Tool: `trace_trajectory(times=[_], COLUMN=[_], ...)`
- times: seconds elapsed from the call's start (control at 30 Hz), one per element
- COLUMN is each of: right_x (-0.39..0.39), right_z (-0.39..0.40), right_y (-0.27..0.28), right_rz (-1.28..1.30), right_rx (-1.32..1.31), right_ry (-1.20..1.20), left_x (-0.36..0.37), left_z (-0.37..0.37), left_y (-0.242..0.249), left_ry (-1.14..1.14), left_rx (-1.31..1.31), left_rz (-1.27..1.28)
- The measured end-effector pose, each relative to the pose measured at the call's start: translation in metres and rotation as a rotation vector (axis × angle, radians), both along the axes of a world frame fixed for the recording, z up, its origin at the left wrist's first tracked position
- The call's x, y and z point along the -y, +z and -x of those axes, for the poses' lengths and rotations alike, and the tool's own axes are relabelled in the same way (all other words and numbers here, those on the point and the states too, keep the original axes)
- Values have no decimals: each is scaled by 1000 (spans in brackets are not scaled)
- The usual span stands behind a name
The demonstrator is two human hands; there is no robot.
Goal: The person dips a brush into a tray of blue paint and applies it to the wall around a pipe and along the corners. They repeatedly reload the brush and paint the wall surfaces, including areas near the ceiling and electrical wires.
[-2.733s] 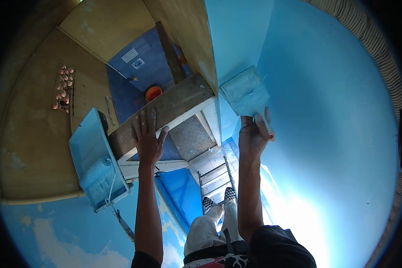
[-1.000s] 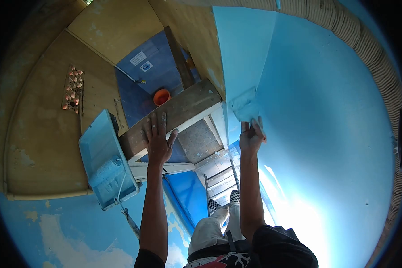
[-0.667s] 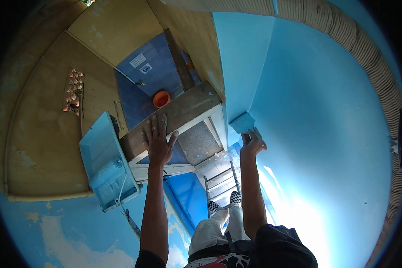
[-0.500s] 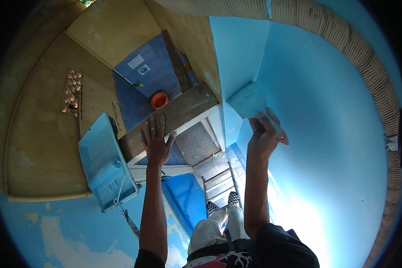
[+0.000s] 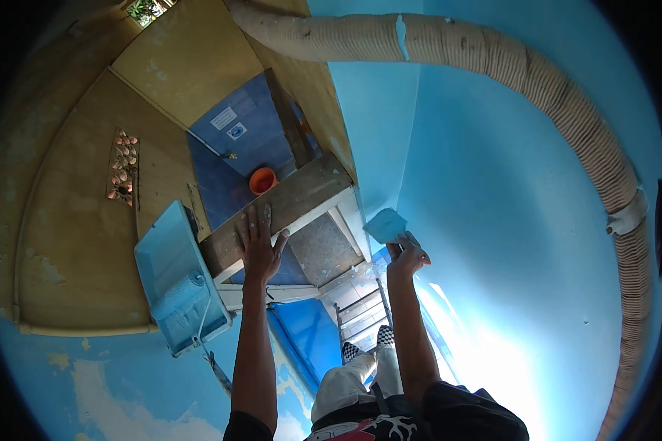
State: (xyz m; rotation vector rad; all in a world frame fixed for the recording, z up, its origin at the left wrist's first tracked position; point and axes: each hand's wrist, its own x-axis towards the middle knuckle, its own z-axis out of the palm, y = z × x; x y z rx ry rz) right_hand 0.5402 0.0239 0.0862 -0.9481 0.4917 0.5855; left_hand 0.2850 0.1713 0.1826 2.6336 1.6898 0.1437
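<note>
My right hand is closed round the handle of a wide flat paintbrush covered in light blue paint. The handle's orange end sticks out past my fingers. The brush's far edge is low at the corner of the light blue wall; whether it touches cannot be made out. My left hand lies flat with fingers spread on a brown wooden beam, holding nothing. Left of that hand, a blue paint tray holds a paint roller coated in blue.
A ladder stands below, near my checkered shoes. A ribbed, wrapped pipe curves along the top and right of the blue wall. Beyond the beam an orange bucket sits by dark blue tiles. A blue panel is below the beam.
My right hand has moved down and slightly left with the paintbrush, lower along the wall corner. My left hand stays on the beam. The view has tilted slightly, showing more of the pipe.
</note>
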Motion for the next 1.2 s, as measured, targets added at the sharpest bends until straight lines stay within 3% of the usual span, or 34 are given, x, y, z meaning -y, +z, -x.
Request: trace_trajectory(times=[0.03,0.1,0.13,0.23,0.3,0.33,0.4,0.5,0.67,0.73,0.83,1.0,1.13,1.2], right_x=[-3,-12,-17,-11,-5,-11,-23,-48,-14,-3,6,-6,-34,-43], right_z=[-2,-1,-4,-16,-22,-26,-34,-31,-12,-13,-15,-21,-20,-17], right_y=[2,65,79,196,234,235,228,165,38,15,78,248,286,257], right_rz=[-6,-150,-189,-330,-508,-505,-779,-769,-539,-247,-281,-781,-835,-827], right_rx=[5,158,359,357,474,476,434,256,80,-7,75,303,354,313], right_ry=[-1,-22,-2,-14,13,16,22,29,-66,-45,-23,2,-20,-10], left_x=[-1,-1,0,-2,0,0,1,1,1,-1,-3,-3,-3,-3], left_z=[-1,1,2,-1,-1,-1,-1,-1,2,-1,1,2,2,1], left_y=[-1,-3,-2,5,6,6,6,5,5,5,1,-2,0,1], left_ry=[-1,0,3,-18,-11,-10,-16,-17,-14,-16,-23,-4,1,-28], left_rx=[5,15,14,-8,-9,-6,-1,3,-2,3,4,6,-4,0], left_rz=[-6,-7,-8,26,46,49,46,46,51,50,44,22,29,33])
